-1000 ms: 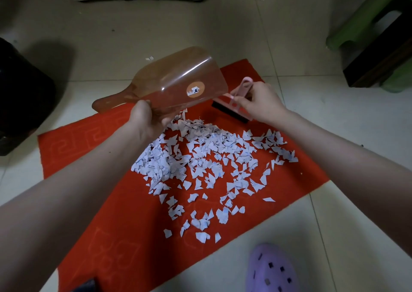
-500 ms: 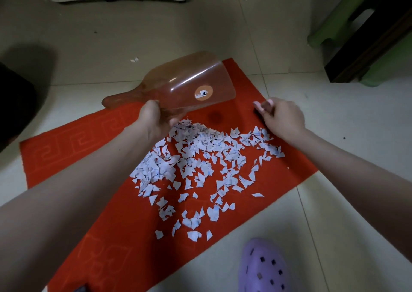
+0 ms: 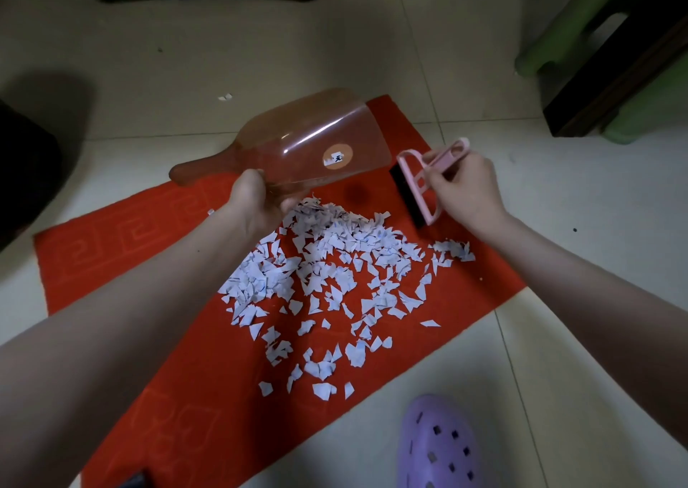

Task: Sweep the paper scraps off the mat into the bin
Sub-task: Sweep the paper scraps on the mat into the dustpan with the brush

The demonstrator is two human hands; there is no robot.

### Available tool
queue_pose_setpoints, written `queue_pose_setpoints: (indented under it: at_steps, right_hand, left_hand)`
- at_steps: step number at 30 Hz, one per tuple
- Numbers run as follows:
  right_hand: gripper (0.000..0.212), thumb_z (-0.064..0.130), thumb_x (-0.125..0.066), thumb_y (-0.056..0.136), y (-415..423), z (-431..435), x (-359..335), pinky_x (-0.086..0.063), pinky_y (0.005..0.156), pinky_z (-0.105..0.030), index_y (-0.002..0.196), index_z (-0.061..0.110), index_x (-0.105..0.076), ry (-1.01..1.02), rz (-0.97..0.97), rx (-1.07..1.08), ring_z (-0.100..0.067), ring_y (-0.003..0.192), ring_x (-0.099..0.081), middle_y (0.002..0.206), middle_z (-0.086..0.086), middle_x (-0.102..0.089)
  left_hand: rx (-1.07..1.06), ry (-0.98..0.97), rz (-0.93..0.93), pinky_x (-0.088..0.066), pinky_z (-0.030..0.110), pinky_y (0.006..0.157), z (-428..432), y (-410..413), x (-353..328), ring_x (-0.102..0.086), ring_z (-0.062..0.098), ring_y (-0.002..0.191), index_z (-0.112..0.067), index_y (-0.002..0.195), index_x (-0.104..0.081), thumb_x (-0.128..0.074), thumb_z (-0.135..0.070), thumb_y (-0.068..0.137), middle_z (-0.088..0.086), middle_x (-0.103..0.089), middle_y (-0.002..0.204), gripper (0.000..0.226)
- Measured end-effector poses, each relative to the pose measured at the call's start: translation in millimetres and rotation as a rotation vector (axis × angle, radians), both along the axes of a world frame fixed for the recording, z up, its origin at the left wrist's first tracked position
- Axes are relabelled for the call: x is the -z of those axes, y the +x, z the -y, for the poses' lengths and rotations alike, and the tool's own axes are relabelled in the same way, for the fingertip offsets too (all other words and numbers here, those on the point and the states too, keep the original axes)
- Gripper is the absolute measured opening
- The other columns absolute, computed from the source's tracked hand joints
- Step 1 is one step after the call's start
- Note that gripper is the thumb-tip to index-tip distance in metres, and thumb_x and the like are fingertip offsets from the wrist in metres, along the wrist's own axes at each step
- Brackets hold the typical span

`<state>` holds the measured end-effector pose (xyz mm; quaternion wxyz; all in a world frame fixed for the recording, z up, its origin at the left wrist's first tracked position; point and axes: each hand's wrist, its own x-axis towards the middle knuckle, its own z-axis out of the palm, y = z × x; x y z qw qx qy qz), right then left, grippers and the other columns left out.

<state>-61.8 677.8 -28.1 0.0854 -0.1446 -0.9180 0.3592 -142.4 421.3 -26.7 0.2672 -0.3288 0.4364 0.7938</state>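
At your far left the dark bin [image 3: 22,175] stands on the floor, near the left corner of the red mat [image 3: 149,234]. Your left hand [image 3: 257,204] curls round the near edge of the translucent dustpan [image 3: 316,145] and holds it tilted over the mat's far side. The paper scraps [image 3: 335,264] lie strewn across the middle of the mat, starting just beside that hand. Your right hand [image 3: 465,186] grips the pink brush [image 3: 407,193] by its handle at the mat's right edge, with the bristles facing the scraps.

The mat [image 3: 156,357] was red with embossed key-pattern squares; the scraps [image 3: 327,279] were pale bluish-white. The dustpan [image 3: 316,145] was translucent orange-brown, the brush [image 3: 428,175] pink with black bristles, the clog [image 3: 439,446] lilac.
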Motion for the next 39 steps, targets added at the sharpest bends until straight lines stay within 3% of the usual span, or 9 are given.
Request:
queue_pose_setpoints:
  at_steps: [6,10,15,19,21,26,32,36,39]
  right_hand:
    - [0.019,0.016,-0.056,0.092,12.2,-15.9,18.3,-0.039,0.044,-0.014,0.107,0.013,-0.068,0.056,0.037,0.042,-0.018,0.053,-0.056,0.083,-0.007,-0.071]
    - [0.025,0.026,-0.05,0.095,3.1,-8.4,25.2,-0.05,0.051,-0.034,0.112,0.022,-0.067,0.19,0.09,0.006,-0.023,0.055,-0.06,0.075,-0.009,-0.07]
    - [0.026,0.024,-0.049,0.097,-3.6,23.5,28.0,-0.026,0.041,-0.018,0.114,0.016,-0.066,0.25,0.16,-0.138,-0.004,0.043,-0.043,0.056,0.009,-0.05]
    - [0.024,0.02,-0.051,0.095,-3.9,42.1,25.7,-0.042,0.043,-0.026,0.109,0.018,-0.07,0.131,0.131,-0.183,-0.017,0.048,-0.057,0.065,0.0,-0.066]
    - [0.023,0.012,-0.056,0.09,-5.0,46.9,19.7,-0.055,0.057,-0.035,0.108,0.016,-0.071,-0.012,0.091,-0.178,-0.023,0.065,-0.068,0.081,0.002,-0.071]
    - [0.022,0.014,-0.058,0.086,-17.8,35.5,12.0,-0.056,0.072,-0.045,0.102,0.019,-0.072,-0.1,-0.03,-0.079,-0.023,0.077,-0.07,0.087,0.002,-0.073]
    - [0.028,0.026,-0.047,0.095,-24.0,43.8,23.6,-0.036,0.043,-0.025,0.109,0.018,-0.069,0.25,0.115,-0.165,-0.013,0.044,-0.049,0.06,-0.002,-0.06]
    - [0.022,0.016,-0.055,0.092,-17.5,64.4,23.9,-0.044,0.043,-0.026,0.108,0.018,-0.069,0.092,0.153,-0.295,-0.012,0.047,-0.054,0.074,0.0,-0.069]
    - [0.02,0.011,-0.059,0.089,-22.0,66.0,10.4,-0.034,0.043,-0.011,0.101,0.019,-0.072,-0.066,0.017,-0.233,-0.002,0.045,-0.051,0.074,0.01,-0.067]
  left_hand:
    - [-0.005,0.017,-0.03,-0.059,0.04,0.071,-4.4,-2.6,-6.5,-0.067,0.033,0.08,-0.003,0.095,-0.052,-0.026,-0.015,0.103,0.019,-0.068,0.087,0.03]
    - [0.003,0.014,-0.018,-0.061,0.039,0.063,-3.8,-1.2,-4.4,-0.068,0.033,0.084,-0.003,0.098,-0.052,-0.026,-0.016,0.102,0.02,-0.066,0.095,0.03]
    - [-0.051,0.025,-0.015,-0.06,0.041,0.065,4.7,-5.0,-4.9,-0.068,0.034,0.087,-0.002,0.102,-0.052,-0.028,-0.016,0.103,0.02,-0.065,0.098,0.027]
    - [-0.071,0.025,-0.024,-0.061,0.042,0.069,15.5,-11.9,-2.6,-0.067,0.037,0.101,-0.003,0.126,-0.052,-0.029,-0.014,0.101,0.02,-0.065,0.116,0.035]
    - [-0.069,0.021,-0.024,-0.06,0.042,0.072,18.8,-12.0,-3.0,-0.066,0.036,0.103,-0.003,0.127,-0.052,-0.03,-0.014,0.101,0.02,-0.064,0.118,0.036]
    - [-0.088,0.023,-0.019,-0.06,0.042,0.072,26.4,-11.8,-5.7,-0.068,0.035,0.099,-0.003,0.124,-0.055,-0.033,-0.013,0.101,0.02,-0.066,0.114,0.034]
    - [-0.093,0.004,-0.012,-0.061,0.039,0.062,36.5,-16.7,-5.4,-0.069,0.034,0.095,-0.006,0.127,-0.056,-0.039,-0.017,0.1,0.016,-0.068,0.111,0.033]
    - [-0.105,0.0,-0.022,-0.061,0.039,0.058,39.6,-16.0,-6.9,-0.069,0.034,0.097,-0.006,0.126,-0.056,-0.038,-0.017,0.101,0.016,-0.068,0.112,0.033]
    - [-0.105,-0.01,-0.017,-0.061,0.037,0.057,43.1,-17.4,-6.6,-0.069,0.033,0.096,-0.006,0.126,-0.057,-0.039,-0.017,0.1,0.016,-0.069,0.111,0.033]
